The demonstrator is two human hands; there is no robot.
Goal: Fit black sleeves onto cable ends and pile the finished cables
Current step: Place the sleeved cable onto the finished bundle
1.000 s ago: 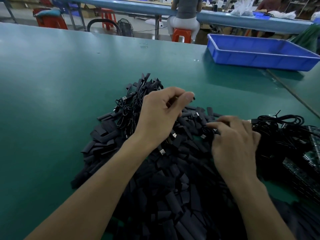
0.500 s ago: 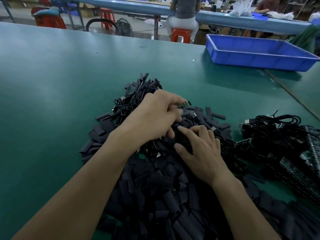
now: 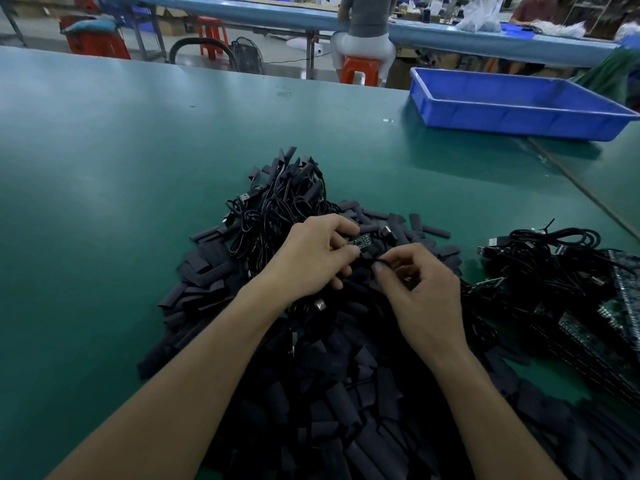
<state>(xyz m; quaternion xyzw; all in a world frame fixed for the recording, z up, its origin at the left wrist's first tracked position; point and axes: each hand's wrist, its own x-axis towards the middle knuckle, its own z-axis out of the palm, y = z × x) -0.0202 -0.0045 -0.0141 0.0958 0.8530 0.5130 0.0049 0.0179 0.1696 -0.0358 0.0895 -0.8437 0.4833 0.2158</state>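
Head view: the green counter (image 3: 104, 202) lies bare across its whole left half, out to the far edge. A heap of black sleeves (image 3: 329, 393) spreads from the near edge to mid-counter, with sleeved cables (image 3: 277, 202) piled at its far tip. A blue tray (image 3: 519, 123) sits by the far right edge, and loose cables (image 3: 547, 265) lie right of the heap. Over the heap, the left hand (image 3: 311, 258) pinches a cable's small board end (image 3: 358, 241). The right hand (image 3: 422, 292), just beside it, pinches a black sleeve (image 3: 372, 262).
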